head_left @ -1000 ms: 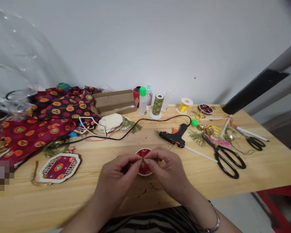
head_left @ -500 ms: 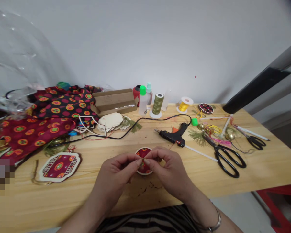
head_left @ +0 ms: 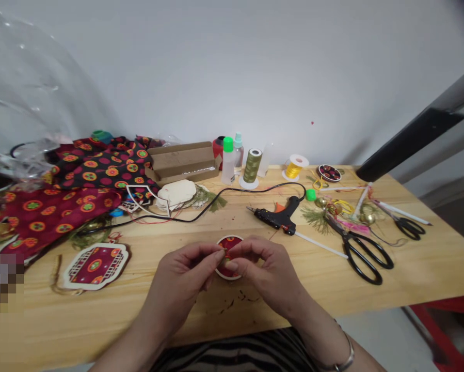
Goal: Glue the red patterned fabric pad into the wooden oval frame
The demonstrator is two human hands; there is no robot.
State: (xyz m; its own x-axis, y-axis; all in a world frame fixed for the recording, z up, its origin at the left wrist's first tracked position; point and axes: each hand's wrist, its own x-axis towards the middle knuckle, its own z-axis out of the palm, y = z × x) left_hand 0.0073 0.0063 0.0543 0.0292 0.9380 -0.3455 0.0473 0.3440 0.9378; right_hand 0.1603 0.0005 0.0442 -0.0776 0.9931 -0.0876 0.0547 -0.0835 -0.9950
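Over a round piece of maroon patterned fabric with a pale rim (head_left: 229, 242), both hands meet at their fingertips. My left hand (head_left: 187, 276) is closed in a pinch of thumb and forefinger. My right hand (head_left: 268, 271) pinches too, its thumb tip close beside the left one. Whatever small thing lies between the fingertips is too tiny and covered to name. The fingers partly hide the round piece beneath them. Dark scraps (head_left: 235, 302) lie on the wood just below it.
A glue gun (head_left: 276, 217) lies behind my right hand, its cord running left. Large black scissors (head_left: 357, 253) rest at right. A framed fabric ornament (head_left: 96, 266) and patterned cloth (head_left: 42, 217) are at left. Thread spools (head_left: 252, 168), bottles (head_left: 227, 163) and an open cardboard box (head_left: 183, 163) line the wall.
The fingertips have shifted slightly, with the right thumb a little lower and the tips a bit farther apart. Things on the table stay where they were.
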